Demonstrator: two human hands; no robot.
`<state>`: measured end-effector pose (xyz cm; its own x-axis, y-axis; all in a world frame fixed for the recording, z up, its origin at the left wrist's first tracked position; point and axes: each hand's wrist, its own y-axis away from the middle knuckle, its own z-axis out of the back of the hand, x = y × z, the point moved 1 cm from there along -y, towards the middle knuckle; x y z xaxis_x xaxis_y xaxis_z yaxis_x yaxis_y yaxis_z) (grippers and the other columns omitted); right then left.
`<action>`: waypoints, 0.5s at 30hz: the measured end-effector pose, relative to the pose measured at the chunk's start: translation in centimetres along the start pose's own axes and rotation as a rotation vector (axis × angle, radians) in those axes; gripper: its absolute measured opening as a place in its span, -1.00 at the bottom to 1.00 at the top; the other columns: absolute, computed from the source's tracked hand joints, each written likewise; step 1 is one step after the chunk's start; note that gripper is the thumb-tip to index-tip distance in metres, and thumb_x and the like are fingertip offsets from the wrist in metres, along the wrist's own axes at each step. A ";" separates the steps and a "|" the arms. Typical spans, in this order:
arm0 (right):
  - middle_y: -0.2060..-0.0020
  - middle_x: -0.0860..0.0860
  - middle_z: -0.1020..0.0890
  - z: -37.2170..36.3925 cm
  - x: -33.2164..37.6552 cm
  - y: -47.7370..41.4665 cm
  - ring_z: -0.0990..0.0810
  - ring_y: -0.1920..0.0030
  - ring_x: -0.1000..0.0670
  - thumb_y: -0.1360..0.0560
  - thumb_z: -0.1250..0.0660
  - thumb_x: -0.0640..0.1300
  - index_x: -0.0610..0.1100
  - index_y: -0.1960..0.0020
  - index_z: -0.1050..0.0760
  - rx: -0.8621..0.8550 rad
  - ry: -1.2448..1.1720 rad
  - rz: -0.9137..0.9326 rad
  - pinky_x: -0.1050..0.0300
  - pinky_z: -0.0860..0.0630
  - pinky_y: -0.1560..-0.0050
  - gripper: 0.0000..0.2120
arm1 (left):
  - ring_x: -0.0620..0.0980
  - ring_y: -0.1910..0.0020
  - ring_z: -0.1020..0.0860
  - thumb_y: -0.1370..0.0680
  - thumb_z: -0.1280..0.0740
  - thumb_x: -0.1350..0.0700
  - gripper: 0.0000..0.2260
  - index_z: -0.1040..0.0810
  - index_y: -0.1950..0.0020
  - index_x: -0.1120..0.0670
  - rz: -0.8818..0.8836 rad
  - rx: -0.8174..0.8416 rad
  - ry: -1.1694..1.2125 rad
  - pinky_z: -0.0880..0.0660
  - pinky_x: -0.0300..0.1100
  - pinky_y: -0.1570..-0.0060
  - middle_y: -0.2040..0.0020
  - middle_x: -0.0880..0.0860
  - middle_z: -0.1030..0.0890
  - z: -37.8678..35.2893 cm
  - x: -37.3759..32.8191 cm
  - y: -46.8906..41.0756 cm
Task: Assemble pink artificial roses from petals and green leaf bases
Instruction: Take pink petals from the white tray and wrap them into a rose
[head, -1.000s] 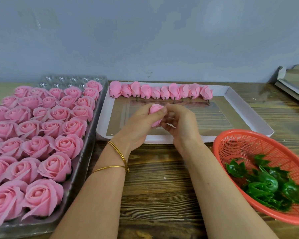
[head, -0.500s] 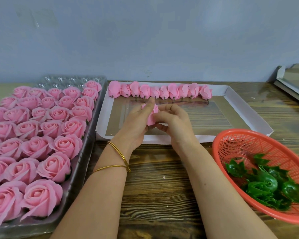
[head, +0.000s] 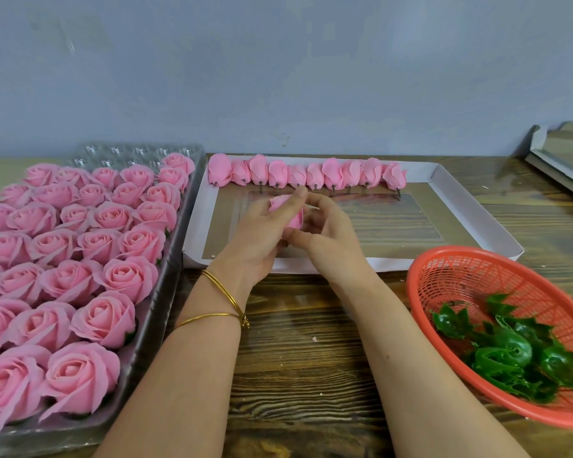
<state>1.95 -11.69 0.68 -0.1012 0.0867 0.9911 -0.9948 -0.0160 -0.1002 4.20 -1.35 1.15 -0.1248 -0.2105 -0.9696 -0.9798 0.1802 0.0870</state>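
Now | L hand + R hand fingers curled round pink bud | above white tray

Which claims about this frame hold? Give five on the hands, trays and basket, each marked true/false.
1. The left hand and right hand both hold a pink bud over the white tray. True.
2. The red basket holds pink petals. False: it holds green leaf bases.
3. A row of buds lines the white tray's far edge. True.
4. The clear tray of finished roses sits on the right. False: it is on the left.
5. The gold bangles are on the right wrist. False: they are on the left wrist.
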 end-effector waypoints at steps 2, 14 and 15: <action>0.03 -0.13 -0.63 0.0 0.0 0.1 -0.62 0.15 0.15 -0.50 -0.30 -0.45 -0.25 -0.36 -0.37 0.032 -0.041 0.005 0.35 -0.52 0.21 -0.55 | 0.27 -0.02 -0.57 -0.56 -0.36 0.07 -0.72 -0.57 -0.10 0.28 -0.032 0.010 -0.010 -0.45 0.13 -0.09 -0.01 0.32 -0.59 0.1 0.1 0.0; 0.05 0.02 -0.63 0.0 -0.4 -0.1 -0.59 0.24 0.29 -0.36 -0.52 -0.36 -0.13 -0.34 -0.37 -0.042 0.017 0.053 0.36 -0.52 0.17 -0.38 | 0.08 0.14 -0.66 -0.57 -0.35 0.01 -0.77 -0.67 0.21 0.07 -0.022 0.010 0.110 -0.60 0.02 0.01 0.17 0.11 -0.69 0.3 0.4 -0.5; 0.07 0.04 -0.62 0.0 -0.5 -0.1 -0.59 0.24 0.29 -0.35 -0.54 -0.35 -0.12 -0.33 -0.38 -0.047 0.018 0.059 0.37 -0.52 0.17 -0.37 | 0.08 0.14 -0.66 -0.57 -0.34 0.00 -0.77 -0.66 0.18 0.10 -0.025 0.025 0.121 -0.61 0.00 0.04 0.17 0.12 -0.68 0.3 0.4 -0.6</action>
<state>2.15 -11.73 0.20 -0.1593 0.1046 0.9817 -0.9863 0.0255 -0.1627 4.76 -1.21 0.60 -0.1193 -0.3292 -0.9367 -0.9788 0.1971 0.0554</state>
